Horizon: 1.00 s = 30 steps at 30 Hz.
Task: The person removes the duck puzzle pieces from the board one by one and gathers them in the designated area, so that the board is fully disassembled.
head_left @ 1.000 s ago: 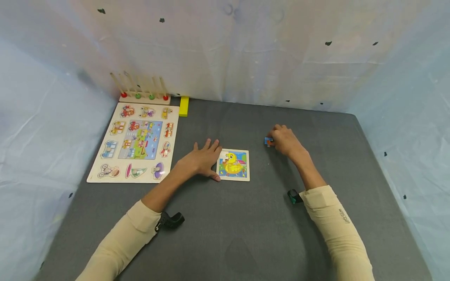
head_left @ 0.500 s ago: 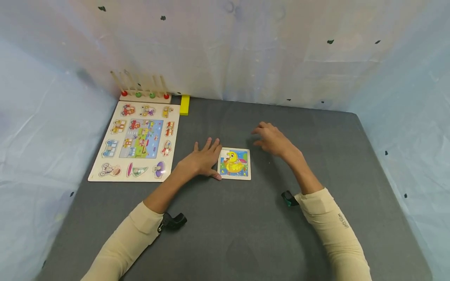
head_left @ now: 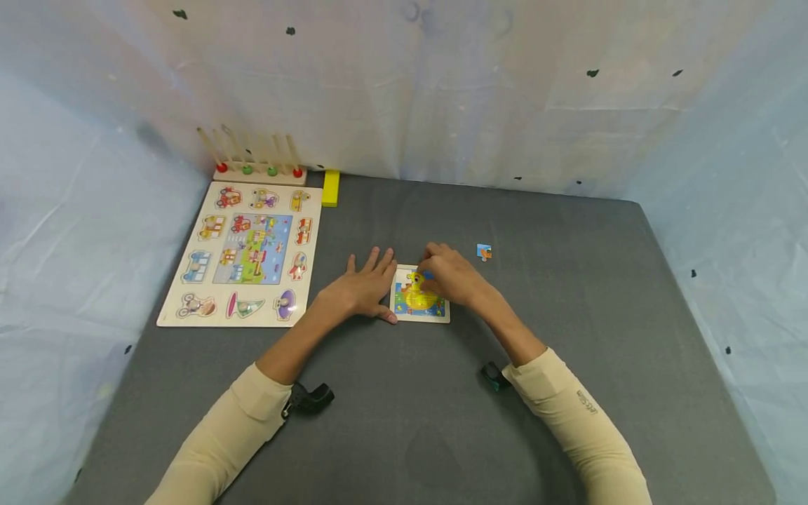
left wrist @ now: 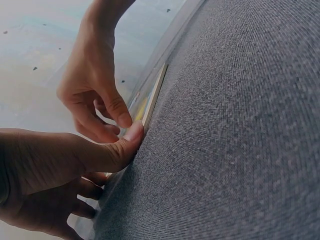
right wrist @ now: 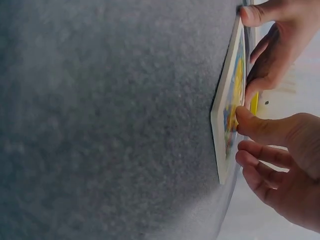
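Observation:
A small square duck puzzle (head_left: 419, 301) in a pale wooden frame lies flat in the middle of the table. My left hand (head_left: 356, 286) rests at its left edge with fingers spread, the thumb against the frame. Over the puzzle's upper right part is my right hand (head_left: 453, 275), its thumb and bent fingers reaching down to the picture. A gap shows between thumb and forefinger in the head view, and no piece is visible between them. The right wrist view has the right thumb (right wrist: 250, 122) at the picture's surface. A loose blue and orange puzzle piece (head_left: 484, 252) lies behind and to the right.
On the left lies a large wooden peg puzzle board (head_left: 167, 308) with vehicle and toy pictures. Behind it stands a wooden counting rack (head_left: 261, 175) with upright pegs and red and green beads. Beside the rack is a yellow block (head_left: 331, 189). Pale sheeting (head_left: 404, 91) walls the grey table.
My right hand has let go of the blue and orange puzzle piece on the table and moved left onto the duck puzzle. The left hand has stayed in place.

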{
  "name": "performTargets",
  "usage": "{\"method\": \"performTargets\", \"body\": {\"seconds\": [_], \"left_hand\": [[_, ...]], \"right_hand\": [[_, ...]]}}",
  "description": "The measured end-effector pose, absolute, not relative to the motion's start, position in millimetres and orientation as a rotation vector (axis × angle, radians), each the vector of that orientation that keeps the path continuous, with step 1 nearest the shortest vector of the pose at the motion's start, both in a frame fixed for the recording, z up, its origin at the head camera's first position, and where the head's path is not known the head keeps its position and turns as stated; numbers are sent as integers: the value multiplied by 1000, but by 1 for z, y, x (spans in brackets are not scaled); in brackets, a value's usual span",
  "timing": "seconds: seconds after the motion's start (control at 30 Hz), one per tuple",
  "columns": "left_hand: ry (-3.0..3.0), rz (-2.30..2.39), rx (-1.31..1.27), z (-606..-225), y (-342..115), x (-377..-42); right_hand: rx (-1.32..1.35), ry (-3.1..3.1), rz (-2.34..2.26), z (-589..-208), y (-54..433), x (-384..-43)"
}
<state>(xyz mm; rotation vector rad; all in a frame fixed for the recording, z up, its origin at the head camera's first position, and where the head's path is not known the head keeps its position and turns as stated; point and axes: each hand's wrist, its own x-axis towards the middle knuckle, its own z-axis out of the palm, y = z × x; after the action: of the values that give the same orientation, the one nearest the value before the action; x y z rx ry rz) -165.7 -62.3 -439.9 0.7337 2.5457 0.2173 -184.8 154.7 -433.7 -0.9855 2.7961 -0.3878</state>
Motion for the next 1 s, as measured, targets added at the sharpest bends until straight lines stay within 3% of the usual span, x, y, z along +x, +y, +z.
{"method": "performTargets", "body": {"seconds": [1.0], "left_hand": [[2503, 225, 726, -437, -62, -168]], "right_hand": [[-841, 2883, -304, -433, 143, -183]]}}
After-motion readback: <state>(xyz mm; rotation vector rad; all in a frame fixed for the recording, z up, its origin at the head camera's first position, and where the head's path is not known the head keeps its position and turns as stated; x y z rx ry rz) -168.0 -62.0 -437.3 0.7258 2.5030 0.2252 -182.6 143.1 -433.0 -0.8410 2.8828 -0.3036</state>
